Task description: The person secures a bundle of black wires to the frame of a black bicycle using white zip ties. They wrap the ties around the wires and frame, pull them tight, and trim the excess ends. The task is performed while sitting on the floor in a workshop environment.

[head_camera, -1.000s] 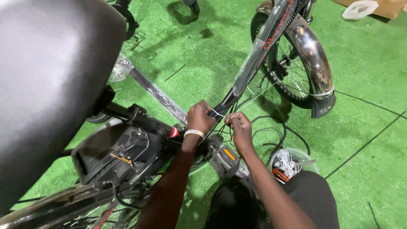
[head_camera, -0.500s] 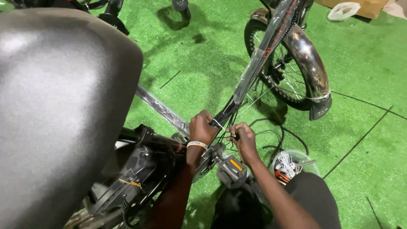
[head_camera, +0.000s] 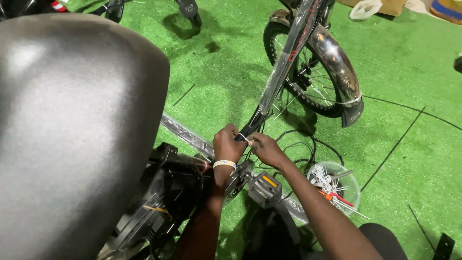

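Down on the green artificial turf [head_camera: 394, 72], both hands meet at the lower end of the bicycle frame tube [head_camera: 284, 67]. The left hand [head_camera: 227, 144], a white wristband on its wrist, is clenched around the tube's base, while the right hand [head_camera: 266, 149] pinches a small white cable tie [head_camera: 244, 139] against it. A pedal [head_camera: 263, 188] sits just below, and a clear bowl of ties [head_camera: 337, 185] lies nearby.
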